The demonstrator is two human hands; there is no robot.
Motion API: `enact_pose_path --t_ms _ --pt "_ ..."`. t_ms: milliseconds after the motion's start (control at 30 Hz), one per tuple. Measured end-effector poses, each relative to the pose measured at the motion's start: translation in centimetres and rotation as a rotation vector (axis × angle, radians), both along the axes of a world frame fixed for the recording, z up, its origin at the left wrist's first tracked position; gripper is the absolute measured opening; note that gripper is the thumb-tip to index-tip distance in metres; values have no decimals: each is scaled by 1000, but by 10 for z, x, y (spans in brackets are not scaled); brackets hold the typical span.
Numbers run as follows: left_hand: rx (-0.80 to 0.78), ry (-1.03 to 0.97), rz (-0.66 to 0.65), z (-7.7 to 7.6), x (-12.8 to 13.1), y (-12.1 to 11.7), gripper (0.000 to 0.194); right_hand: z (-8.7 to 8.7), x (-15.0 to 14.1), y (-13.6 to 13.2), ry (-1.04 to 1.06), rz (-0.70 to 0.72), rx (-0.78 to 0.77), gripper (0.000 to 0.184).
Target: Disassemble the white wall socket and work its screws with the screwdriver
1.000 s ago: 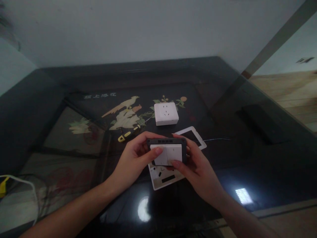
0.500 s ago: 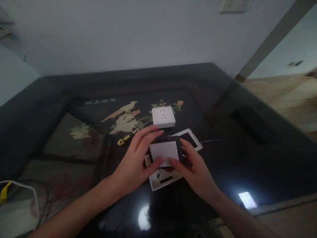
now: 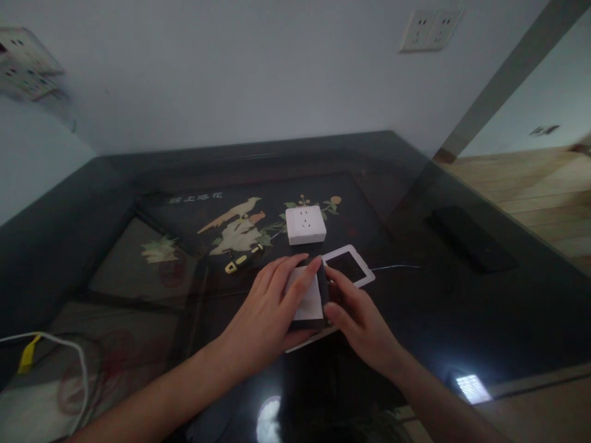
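Note:
A wall switch [image 3: 310, 300] with a white face and dark surround is between my hands at the centre. My left hand [image 3: 272, 298] wraps over its left side, fingers across the face and far edge. My right hand [image 3: 360, 320] grips its right edge with thumb and fingers. Beneath it lies a white mounting box [image 3: 311, 340], mostly covered by the switch and my left hand. A white rectangular frame [image 3: 367, 277] rests just beyond my right fingers. Behind stands a boxed white socket [image 3: 305, 224]. Left of that lies what looks like a screwdriver [image 3: 241, 259] with a yellow-and-black handle.
The glossy black table [image 3: 397, 184] has a bird-and-flower picture. A dark flat object [image 3: 471, 240] lies at the right. A white cable [image 3: 76, 347] with a yellow tag hangs at the left. Wall sockets [image 3: 431, 29] are on the wall behind the table.
My left hand has moved right, its fingers now over the switch's face. My right thumb has left the face for the right edge. The switch covers more of the box. The view has tilted up slightly.

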State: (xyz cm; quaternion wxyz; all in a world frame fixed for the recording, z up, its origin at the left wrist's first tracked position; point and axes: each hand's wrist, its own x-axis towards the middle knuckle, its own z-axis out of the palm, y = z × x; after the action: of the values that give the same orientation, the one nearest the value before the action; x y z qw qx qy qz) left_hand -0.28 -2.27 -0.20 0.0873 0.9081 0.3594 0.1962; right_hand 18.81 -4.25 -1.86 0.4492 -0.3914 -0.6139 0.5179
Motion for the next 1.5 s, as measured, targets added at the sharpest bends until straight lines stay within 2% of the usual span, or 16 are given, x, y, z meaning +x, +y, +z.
enact_pose_path --t_ms 100,200,267,367,433,500,600,733,833,900,967,1033,1100,1267,1400,1500 --pt "-15 27 67 4 -17 6 81 6 14 5 -155 -7 39 44" --pt "22 48 264 0 -54 23 69 5 33 8 -446 -79 137 37" --pt "70 15 455 -10 -87 39 66 -2 43 7 -613 -1 173 42" --pt "89 90 718 -31 -134 59 62 -16 52 2 -771 166 196 63" --pt "46 173 734 -44 -155 66 64 -24 52 -2 -828 196 232 70" --pt "21 186 721 -55 -165 70 62 -31 48 -5 -863 187 285 68" --pt "-2 192 679 -63 -167 72 63 -41 39 -9 -898 162 400 62" --pt "-23 189 629 -66 -169 73 64 -46 25 -12 -921 167 504 55" --pt "-40 184 619 -63 -171 72 68 -44 16 -10 -951 212 523 56" --pt "-23 166 612 -55 -169 69 69 -41 10 -8 -965 236 532 56" --pt "30 103 588 -44 -160 65 61 -38 3 -7 -976 258 544 56" --pt "85 11 565 -34 -146 59 45 -36 -2 -6 -995 276 560 57" --pt "93 34 550 -30 -128 54 35 -35 -6 -7 -1009 286 570 58" --pt "41 127 479 -41 -95 51 32 -40 -10 -12 -1000 308 548 70" --pt "27 142 484 -48 -89 51 32 -41 -7 -16 -992 330 530 78" --pt "15 121 485 -40 -92 48 29 -32 -2 -16 -911 330 471 69"
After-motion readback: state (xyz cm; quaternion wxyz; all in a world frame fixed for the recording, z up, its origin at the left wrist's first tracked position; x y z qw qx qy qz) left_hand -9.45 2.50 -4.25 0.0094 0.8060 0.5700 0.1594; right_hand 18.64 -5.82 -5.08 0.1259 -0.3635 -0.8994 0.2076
